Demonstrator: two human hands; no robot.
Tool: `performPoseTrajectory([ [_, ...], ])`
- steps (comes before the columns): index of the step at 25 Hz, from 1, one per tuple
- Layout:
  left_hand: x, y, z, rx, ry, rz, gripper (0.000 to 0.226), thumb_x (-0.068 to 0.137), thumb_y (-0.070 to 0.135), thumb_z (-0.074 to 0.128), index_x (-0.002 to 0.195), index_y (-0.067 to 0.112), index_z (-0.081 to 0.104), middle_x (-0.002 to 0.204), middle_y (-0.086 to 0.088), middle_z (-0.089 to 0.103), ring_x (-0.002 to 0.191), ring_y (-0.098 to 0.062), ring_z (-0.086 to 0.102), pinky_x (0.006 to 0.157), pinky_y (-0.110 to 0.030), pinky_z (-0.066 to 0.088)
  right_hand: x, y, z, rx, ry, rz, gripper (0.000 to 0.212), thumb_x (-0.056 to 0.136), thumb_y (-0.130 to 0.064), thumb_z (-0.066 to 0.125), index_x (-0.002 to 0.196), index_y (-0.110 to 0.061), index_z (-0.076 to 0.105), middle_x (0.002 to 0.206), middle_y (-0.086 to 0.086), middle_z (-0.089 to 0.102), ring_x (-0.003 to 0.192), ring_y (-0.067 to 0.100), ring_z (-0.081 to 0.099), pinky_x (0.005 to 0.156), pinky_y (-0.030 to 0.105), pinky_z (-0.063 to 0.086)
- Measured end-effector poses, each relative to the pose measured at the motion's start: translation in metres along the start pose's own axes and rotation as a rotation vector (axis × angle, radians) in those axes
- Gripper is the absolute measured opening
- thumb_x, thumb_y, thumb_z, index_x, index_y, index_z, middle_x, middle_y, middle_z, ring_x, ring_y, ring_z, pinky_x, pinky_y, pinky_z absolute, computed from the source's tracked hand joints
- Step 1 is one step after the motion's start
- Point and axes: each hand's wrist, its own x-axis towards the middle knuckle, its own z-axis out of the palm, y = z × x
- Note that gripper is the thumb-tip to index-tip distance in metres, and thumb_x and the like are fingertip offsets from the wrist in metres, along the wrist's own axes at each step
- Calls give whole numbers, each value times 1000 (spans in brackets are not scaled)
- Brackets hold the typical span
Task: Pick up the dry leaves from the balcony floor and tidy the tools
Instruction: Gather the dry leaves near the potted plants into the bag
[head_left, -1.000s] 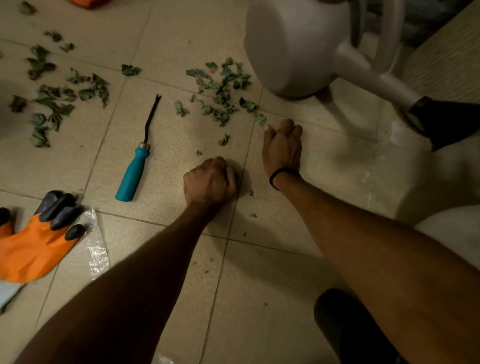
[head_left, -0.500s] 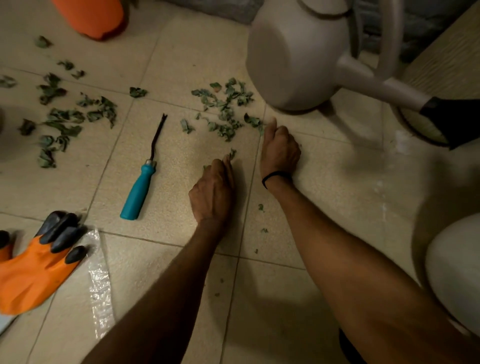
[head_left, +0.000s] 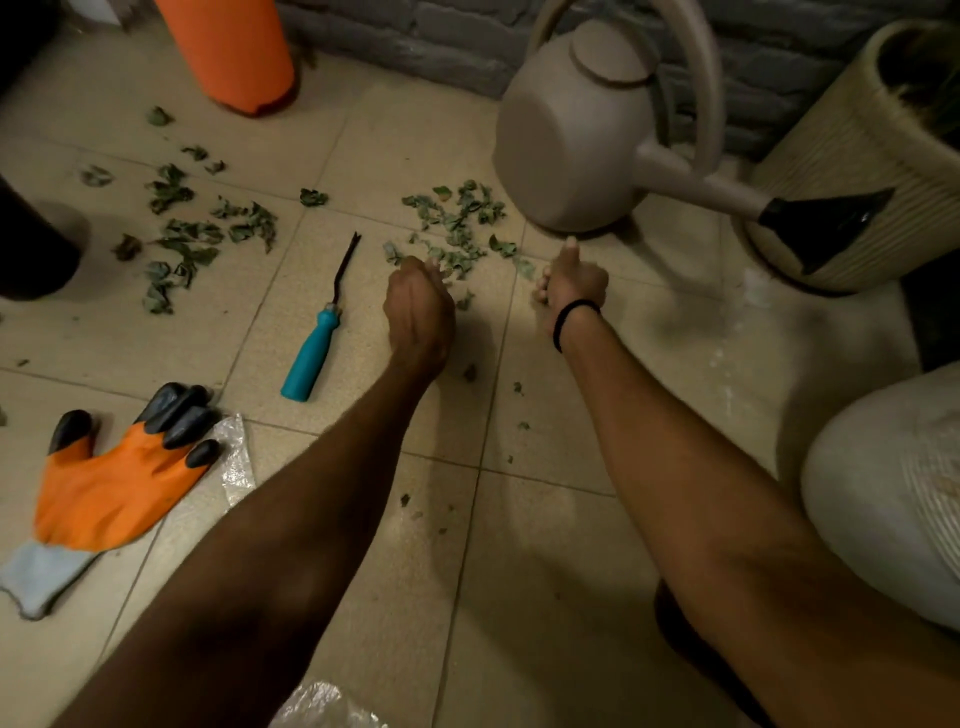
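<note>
Dry green leaves (head_left: 457, 228) lie in a loose pile on the beige tiles, just in front of the watering can. My left hand (head_left: 418, 306) reaches to the pile's near edge, its fingers bent down among the leaves and hidden behind the back of the hand. To its right, my right hand (head_left: 571, 283), with a black band on the wrist, hovers with fingers curled and one digit pointing up; I see no leaf in it. A second scatter of leaves (head_left: 182, 239) lies to the left. A teal-handled weeding tool (head_left: 311, 358) lies between the two.
A beige watering can (head_left: 576, 140) stands behind the pile, its spout pointing right toward a woven planter (head_left: 857, 156). An orange pot (head_left: 234, 52) stands at the back. An orange glove (head_left: 114, 483) lies on clear plastic (head_left: 234, 457) at the left. A pale pot (head_left: 883, 493) sits right.
Both hands moved forward to the leaf pile. The left hand went from a fist to flat and now bends over the leaves. The right hand lifted off the floor and curled.
</note>
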Motion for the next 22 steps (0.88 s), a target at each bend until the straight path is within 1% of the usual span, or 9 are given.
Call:
performPoseTrajectory([
  [3,2,-2,-3,17,-40,27,26,106,43,39,100,20,50,87,3,55,69,-5,48,54,-20,32,11,-2,13,-631,-39,-322,35,101,-34,49,116,-5,60,119,14,63,110,29,58,74,25,37],
  [5,1,-1,-4,-2,-80,33,25,102,45,50,100,20,48,85,6,54,71,-5,50,55,-21,36,12,11,20,-848,-147,-414,36,97,-34,56,120,-6,55,124,18,54,112,34,54,86,32,43],
  [8,1,-1,0,-115,-108,-4,23,100,33,58,108,16,44,86,6,54,77,-9,57,58,-21,43,9,34,26,-1005,-125,-510,37,99,-29,56,126,-6,50,126,18,47,108,34,56,86,37,47],
  [10,-1,-5,6,-179,-91,4,21,102,24,54,116,14,43,90,2,58,79,-12,61,60,-20,46,4,39,26,-978,-65,-552,32,101,-24,51,125,-3,49,125,19,50,108,33,57,85,35,46],
  [12,-1,-11,10,-147,-58,69,15,105,24,48,118,17,45,93,-1,62,78,-11,60,63,-27,52,0,37,23,-824,-28,-524,26,102,-19,49,121,-2,50,122,19,55,109,32,57,80,30,43],
  [14,4,-16,11,-66,-44,139,16,106,33,45,108,19,53,91,1,61,73,-6,56,67,-34,55,-2,33,20,-679,-11,-456,20,100,-12,48,118,-2,50,119,18,61,109,30,59,78,28,42],
  [16,12,-20,12,-1,-77,168,31,102,48,47,102,19,60,91,0,64,74,-9,59,63,-32,53,0,28,16,-600,-13,-378,20,98,-7,46,115,-3,56,116,15,64,108,28,60,83,28,45],
  [19,11,-23,17,184,-165,232,56,92,63,54,116,13,59,107,-2,55,88,-18,57,66,-28,47,-1,25,15,-576,-4,-325,33,101,-18,40,109,-1,67,113,14,68,101,25,60,87,29,44],
  [22,2,-22,25,450,-235,348,50,97,48,57,127,9,50,115,-14,54,96,-27,53,72,-32,41,-9,33,13,-547,-6,-375,49,104,-34,36,103,1,70,103,16,71,99,30,63,83,33,45],
])
